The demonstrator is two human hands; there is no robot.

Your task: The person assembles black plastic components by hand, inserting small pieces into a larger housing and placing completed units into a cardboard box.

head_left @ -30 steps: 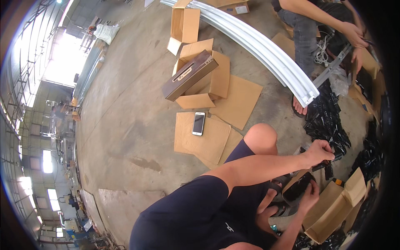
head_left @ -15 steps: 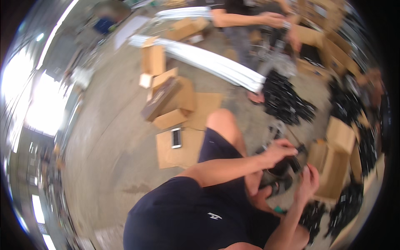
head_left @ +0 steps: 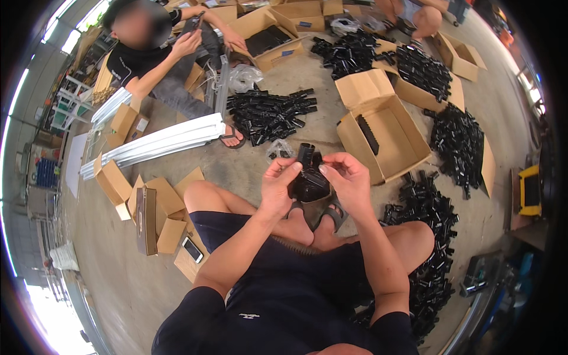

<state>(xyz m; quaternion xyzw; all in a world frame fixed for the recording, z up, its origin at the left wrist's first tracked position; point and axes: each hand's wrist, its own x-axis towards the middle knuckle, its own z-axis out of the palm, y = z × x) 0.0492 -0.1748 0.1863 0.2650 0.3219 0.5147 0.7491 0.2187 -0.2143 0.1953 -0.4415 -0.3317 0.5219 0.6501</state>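
Above my sandalled feet, my left hand (head_left: 279,186) pinches a short black tubular part (head_left: 306,155) between thumb and fingers. Close beside it, my right hand (head_left: 350,178) has its thumb and fingertips pressed together next to the part's right side. A small dark piece seems to lie at those fingertips, but I cannot make out what it is. Directly below both hands sits a dark, shiny round bundle or container (head_left: 310,190), partly covered by the hands. An open cardboard box (head_left: 402,145) stands ahead to the right, with a black toothed strip (head_left: 367,135) inside.
Black parts lie in piles ahead (head_left: 269,115) and along my right (head_left: 435,254). White metal profiles (head_left: 171,141) stretch across the left floor, near cardboard pieces (head_left: 168,201) and a phone (head_left: 192,249). A seated co-worker (head_left: 160,71) holds a dark object at upper left.
My view has swung to the right and steadied, so my hands now appear near the middle. Both hands remain close together around the black part. The co-worker's raised hands now show a dark object.
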